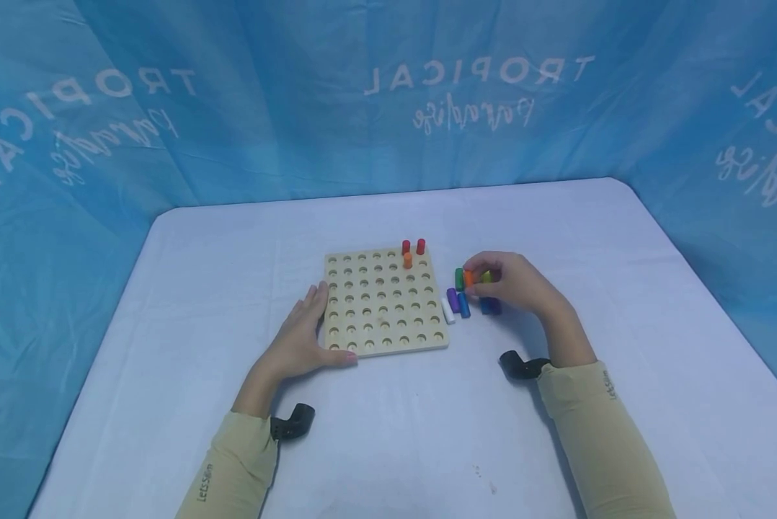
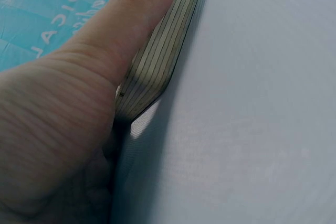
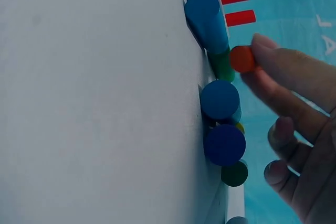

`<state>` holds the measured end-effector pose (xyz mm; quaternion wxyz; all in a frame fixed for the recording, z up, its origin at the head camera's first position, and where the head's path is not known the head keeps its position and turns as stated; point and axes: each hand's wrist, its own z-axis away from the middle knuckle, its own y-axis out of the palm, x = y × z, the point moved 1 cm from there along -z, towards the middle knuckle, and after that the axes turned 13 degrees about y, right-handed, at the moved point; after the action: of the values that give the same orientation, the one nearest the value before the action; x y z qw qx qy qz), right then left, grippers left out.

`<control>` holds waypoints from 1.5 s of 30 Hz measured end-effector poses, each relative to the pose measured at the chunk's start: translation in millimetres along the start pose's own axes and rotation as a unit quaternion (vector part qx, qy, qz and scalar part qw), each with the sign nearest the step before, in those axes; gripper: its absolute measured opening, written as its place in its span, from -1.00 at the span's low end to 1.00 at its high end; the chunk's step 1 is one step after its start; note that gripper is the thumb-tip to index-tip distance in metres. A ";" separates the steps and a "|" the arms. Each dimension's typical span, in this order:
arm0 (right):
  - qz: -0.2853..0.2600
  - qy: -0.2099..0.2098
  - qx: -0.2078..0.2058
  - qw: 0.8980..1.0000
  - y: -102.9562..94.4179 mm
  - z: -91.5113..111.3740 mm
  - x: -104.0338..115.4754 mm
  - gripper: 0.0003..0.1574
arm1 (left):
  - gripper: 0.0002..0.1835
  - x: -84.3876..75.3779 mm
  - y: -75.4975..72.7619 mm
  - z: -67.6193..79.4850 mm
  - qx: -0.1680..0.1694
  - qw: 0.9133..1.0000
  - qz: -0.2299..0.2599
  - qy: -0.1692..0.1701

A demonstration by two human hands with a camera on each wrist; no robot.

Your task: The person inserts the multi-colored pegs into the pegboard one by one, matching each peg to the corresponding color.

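A pale wooden pegboard (image 1: pixel 381 303) with rows of round holes lies flat on the table. Two red pegs (image 1: pixel 421 246) and one orange peg (image 1: pixel 408 261) stand upright at its far right corner. My left hand (image 1: pixel 304 331) rests against the board's left side with fingers extended, its thumb (image 2: pixel 121 30) along the near edge. Between thumb and forefinger, my right hand (image 1: pixel 514 280) pinches another orange peg (image 3: pixel 243 59). Around it lie loose pegs: green (image 1: pixel 459 279), purple (image 1: pixel 453 300), blue (image 1: pixel 464 305), white (image 1: pixel 447 311) and yellow (image 1: pixel 486 277), some partly hidden by the hand.
A white cloth covers the table (image 1: pixel 233 252). Blue printed curtains (image 1: pixel 388 144) hang behind it and along both sides. Each wrist wears a black camera, the left one (image 1: pixel 294 422) and the right one (image 1: pixel 520 365) both above the cloth.
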<state>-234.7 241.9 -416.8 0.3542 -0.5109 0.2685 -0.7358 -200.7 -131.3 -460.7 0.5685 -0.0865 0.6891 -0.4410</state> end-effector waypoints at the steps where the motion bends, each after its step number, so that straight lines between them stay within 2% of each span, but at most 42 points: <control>1: -0.002 -0.002 -0.002 1.000 -0.2 -0.2 1.3 -0.54 | 0.53 0.2 0.2 -0.1 0.001 1.000 0.000 0.000; 17: -0.042 -0.016 -0.047 0.998 -0.1 -9.7 19.7 -0.58 | 0.55 0.9 1.2 -1.7 0.001 1.000 -0.001 -0.001; 23: -0.049 -0.049 -0.067 0.995 5.4 -17.0 28.0 -0.62 | 0.55 1.4 0.1 -0.8 0.001 1.000 0.003 -0.005; 35: -0.054 -0.062 -0.068 0.994 16.9 -33.2 46.1 -0.71 | 0.53 2.7 0.8 -0.1 0.000 1.000 0.001 -0.005; 45: -0.050 -0.042 -0.058 0.996 21.1 -36.5 58.5 -0.73 | 0.55 0.4 -1.8 0.7 -0.001 1.000 0.001 -0.007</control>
<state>-277.2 183.8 -412.1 0.2978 -0.5737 0.2699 -0.7137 -200.9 -133.0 -459.7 0.5739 -0.0898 0.6855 -0.4389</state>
